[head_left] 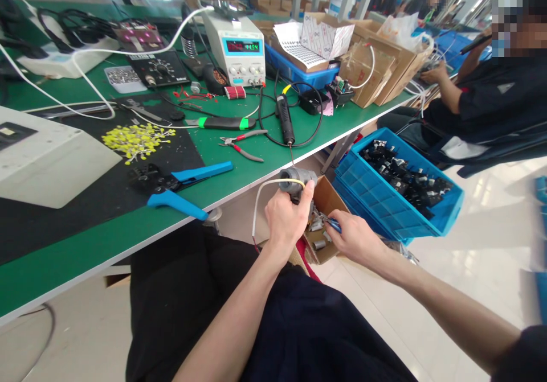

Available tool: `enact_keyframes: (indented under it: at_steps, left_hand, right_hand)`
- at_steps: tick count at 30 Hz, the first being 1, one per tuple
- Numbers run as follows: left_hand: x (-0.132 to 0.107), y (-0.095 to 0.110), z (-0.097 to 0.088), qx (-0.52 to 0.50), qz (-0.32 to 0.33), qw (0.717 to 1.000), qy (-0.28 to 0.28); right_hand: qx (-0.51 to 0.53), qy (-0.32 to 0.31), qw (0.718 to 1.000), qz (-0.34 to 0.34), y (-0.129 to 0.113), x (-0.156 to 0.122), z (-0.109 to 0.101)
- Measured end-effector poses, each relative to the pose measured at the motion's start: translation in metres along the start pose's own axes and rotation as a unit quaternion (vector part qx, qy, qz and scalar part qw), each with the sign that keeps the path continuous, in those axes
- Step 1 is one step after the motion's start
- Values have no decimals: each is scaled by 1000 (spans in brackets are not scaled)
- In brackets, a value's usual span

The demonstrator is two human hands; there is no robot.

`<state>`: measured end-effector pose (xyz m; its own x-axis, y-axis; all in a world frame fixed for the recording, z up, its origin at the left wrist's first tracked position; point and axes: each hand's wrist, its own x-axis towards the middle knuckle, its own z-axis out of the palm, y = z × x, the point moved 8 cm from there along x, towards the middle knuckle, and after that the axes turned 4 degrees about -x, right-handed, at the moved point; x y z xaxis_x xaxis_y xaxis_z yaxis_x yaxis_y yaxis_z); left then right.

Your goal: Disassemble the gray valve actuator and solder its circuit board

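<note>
My left hand (pixel 287 217) is wrapped round a grey metal housing (pixel 294 178), round and hollow at its near end. A white cable (pixel 255 214) loops out of the housing and hangs down on the left. In my right hand (pixel 352 235) is a blue-handled hand tool (pixel 334 224), its tip pointing towards the housing; the fingers hide most of it, so its exact kind does not show. Both hands are beyond the bench's front edge, above an open cardboard box (pixel 328 194) of metal parts.
On the green bench (pixel 231 185) lie blue-handled crimping pliers (pixel 183 185), red-handled cutters (pixel 243 143), an electric screwdriver (pixel 284 120) and yellow-tipped terminals (pixel 139 140). A power supply (pixel 235 46) stands behind. Right, a blue crate (pixel 397 222) holds black parts; a co-worker (pixel 482 91) sits beyond.
</note>
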<state>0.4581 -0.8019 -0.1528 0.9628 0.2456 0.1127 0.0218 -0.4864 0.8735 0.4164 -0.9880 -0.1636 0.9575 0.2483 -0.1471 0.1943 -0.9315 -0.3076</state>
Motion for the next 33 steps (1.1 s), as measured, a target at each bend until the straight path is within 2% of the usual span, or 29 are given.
enact_keyframes:
  at_steps: [4, 6, 10, 14, 17, 20, 25, 33]
  left_hand:
    - [-3, 3, -2, -14, -11, 1000, 10]
    - [-4, 11, -6, -27, 4, 999, 20]
    - [3, 22, -14, -93, 35, 994, 36]
    - [18, 4, -16, -167, -44, 984, 39]
    - [23, -4, -17, -247, -66, 965, 52]
    - [21, -4, -18, -285, -72, 954, 60]
    - [12, 4, -20, -251, -65, 965, 45]
    - [6, 9, -22, -187, -35, 981, 42]
  right_hand:
    - [-4, 28, 999, -17, 5, 7, 12]
    - [0, 44, 999, -20, 7, 11, 13]
    - [8, 65, 998, -22, 9, 15, -9]
    - [36, 54, 998, -22, 7, 9, -37]
    - [63, 53, 997, -5, 3, 3, -43]
    - [76, 59, 995, 1, -7, -2, -41]
    - [63, 62, 996, -23, -28, -4, -39]
    - [22, 52, 998, -30, -28, -8, -37]
